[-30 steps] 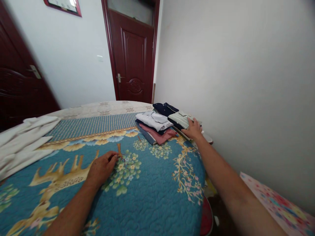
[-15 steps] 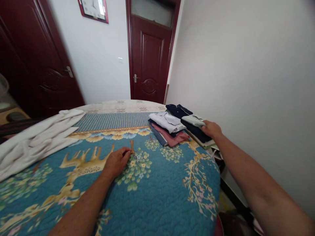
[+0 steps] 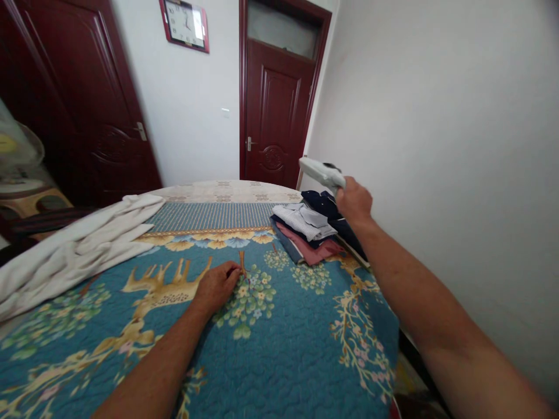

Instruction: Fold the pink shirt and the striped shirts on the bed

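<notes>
My right hand [image 3: 354,199] is closed on one end of a folded pale grey-green garment [image 3: 321,173], raised above the clothes at the bed's right side. Below it sits a stack of folded clothes with a striped light shirt [image 3: 303,219] on top and a dusty-red garment [image 3: 317,251] lower down. Folded dark navy clothes [image 3: 318,202] lie just behind and to the right, partly hidden by my right hand and wrist. On the teal patterned quilt [image 3: 279,326] rests my left hand [image 3: 220,285], fingers curled together and holding nothing.
A rumpled white cloth [image 3: 82,250] covers the bed's left side. Along the right runs a plain wall [image 3: 437,128]. Beyond the bed are a dark red door [image 3: 279,105] and a wall clock [image 3: 186,24]. A fan [image 3: 20,145] stands at far left near a stool [image 3: 35,202].
My right hand has lifted the pale folded garment off the dark clothes, up and to the left. My left hand stays on the quilt. The head view has shifted slightly.
</notes>
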A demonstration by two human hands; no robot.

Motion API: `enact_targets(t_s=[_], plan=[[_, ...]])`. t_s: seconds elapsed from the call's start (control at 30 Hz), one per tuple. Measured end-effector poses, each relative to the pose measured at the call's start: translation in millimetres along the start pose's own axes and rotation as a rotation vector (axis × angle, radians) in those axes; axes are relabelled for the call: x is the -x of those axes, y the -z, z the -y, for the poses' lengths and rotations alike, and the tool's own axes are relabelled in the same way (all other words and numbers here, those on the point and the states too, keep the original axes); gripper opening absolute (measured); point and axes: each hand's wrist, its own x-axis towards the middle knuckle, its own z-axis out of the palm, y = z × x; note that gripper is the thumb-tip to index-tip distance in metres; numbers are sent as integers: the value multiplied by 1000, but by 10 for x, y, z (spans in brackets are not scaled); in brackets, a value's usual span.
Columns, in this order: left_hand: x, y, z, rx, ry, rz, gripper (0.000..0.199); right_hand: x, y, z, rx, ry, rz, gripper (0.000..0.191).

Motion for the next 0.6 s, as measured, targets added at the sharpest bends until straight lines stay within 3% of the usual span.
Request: enact_targets(t_s=[0.17, 0.3, 0.37, 0.47, 0.6], plan=[[17, 5, 12, 25, -25, -19, 34, 502, -579, 736, 39, 281, 372, 36], [18, -30, 50, 43, -30, -16, 34, 545, -844, 961, 23, 226, 512, 36], [15, -50, 59, 52, -17, -11, 33, 417, -854, 980, 24, 194, 511, 38], [6, -69, 60, 49, -6, -10, 32, 222, -842, 978, 6, 160, 398, 42], [-2, -82, 74, 47, -25, -15, 32, 162, -974, 1054, -22, 206, 320, 45]])
